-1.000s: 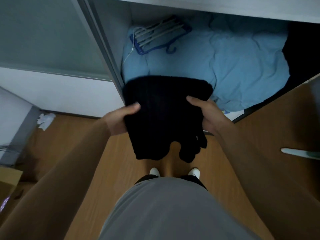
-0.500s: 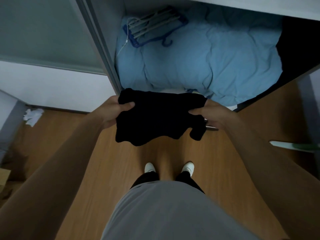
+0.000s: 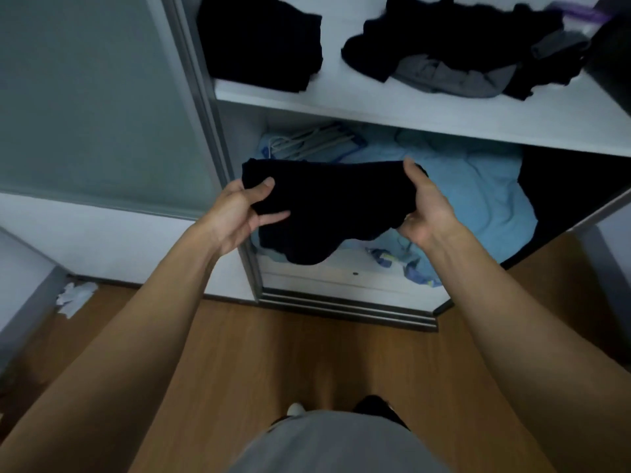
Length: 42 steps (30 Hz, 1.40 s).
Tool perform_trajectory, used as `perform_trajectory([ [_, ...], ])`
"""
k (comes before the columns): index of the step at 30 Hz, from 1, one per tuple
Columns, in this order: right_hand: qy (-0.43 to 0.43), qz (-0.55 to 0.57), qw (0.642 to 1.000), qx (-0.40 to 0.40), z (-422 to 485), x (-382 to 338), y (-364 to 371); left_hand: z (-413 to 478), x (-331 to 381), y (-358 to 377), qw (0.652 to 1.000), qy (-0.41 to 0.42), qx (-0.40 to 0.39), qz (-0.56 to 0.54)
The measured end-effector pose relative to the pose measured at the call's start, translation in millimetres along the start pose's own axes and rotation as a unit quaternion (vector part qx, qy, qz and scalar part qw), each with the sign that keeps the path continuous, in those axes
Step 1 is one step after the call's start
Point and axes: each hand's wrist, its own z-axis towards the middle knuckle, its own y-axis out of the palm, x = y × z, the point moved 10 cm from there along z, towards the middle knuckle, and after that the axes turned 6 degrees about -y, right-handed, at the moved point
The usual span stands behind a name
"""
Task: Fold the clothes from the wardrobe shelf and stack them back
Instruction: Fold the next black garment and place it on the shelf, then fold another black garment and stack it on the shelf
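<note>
A folded black garment (image 3: 327, 206) hangs between my hands in front of the wardrobe's lower compartment. My left hand (image 3: 244, 213) grips its left edge, thumb on top. My right hand (image 3: 425, 206) grips its right edge. Above, the white shelf (image 3: 409, 107) carries a folded black stack (image 3: 263, 42) at its left. To the right on the same shelf lies a loose heap of black and grey clothes (image 3: 461, 52).
Blue bedding (image 3: 461, 186) and a bundle of hangers (image 3: 314, 141) fill the lower compartment. A frosted sliding door (image 3: 95, 97) stands at the left. Crumpled white paper (image 3: 75, 297) lies on the wooden floor (image 3: 307, 353) by the wall.
My view has tilted up, bringing the upper shelf into sight. Both hands have lifted the black garment higher and bunched it into a more compact fold.
</note>
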Motion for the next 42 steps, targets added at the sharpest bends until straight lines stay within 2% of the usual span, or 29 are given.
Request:
perform_trajectory([
  [5,-0.016,0.093,0.995,-0.031,12,-57,46,13,63,29,0.992,0.123,-0.002,0.007],
  [10,-0.064,0.148,0.986,-0.052,40,-115,81,25,112,42,0.973,0.202,0.091,0.061],
  [17,-0.051,0.195,0.974,-0.099,117,-166,136,58,163,55,0.926,0.292,0.188,0.146],
  [22,-0.032,0.197,0.968,-0.155,179,-190,180,89,193,51,0.908,0.310,0.263,0.103],
  [26,-0.038,0.187,0.961,-0.202,221,-213,228,106,218,53,0.864,0.329,0.356,0.138],
  [30,-0.029,0.203,0.927,-0.313,246,-244,312,117,254,63,0.824,0.393,0.368,0.176],
  [32,-0.012,0.189,0.920,-0.342,267,-246,350,127,257,51,0.818,0.390,0.389,0.167],
  [33,-0.010,0.144,0.928,-0.344,281,-240,363,136,252,40,0.825,0.359,0.405,0.163],
  [35,-0.064,-0.067,0.948,-0.303,320,-225,367,165,225,16,0.857,0.220,0.422,0.198],
  [36,-0.125,-0.221,0.929,-0.268,338,-222,362,172,208,3,0.851,0.146,0.446,0.235],
  [37,-0.188,-0.353,0.881,-0.254,349,-218,361,171,196,-9,0.822,0.097,0.485,0.282],
  [38,-0.248,-0.434,0.828,-0.255,355,-213,364,163,194,-19,0.772,0.095,0.541,0.319],
  [40,-0.346,-0.472,0.752,-0.304,351,-197,379,137,211,-13,0.674,0.194,0.633,0.328],
  [42,-0.410,-0.521,0.655,-0.362,337,-171,400,134,238,14,0.587,0.312,0.638,0.389],
])
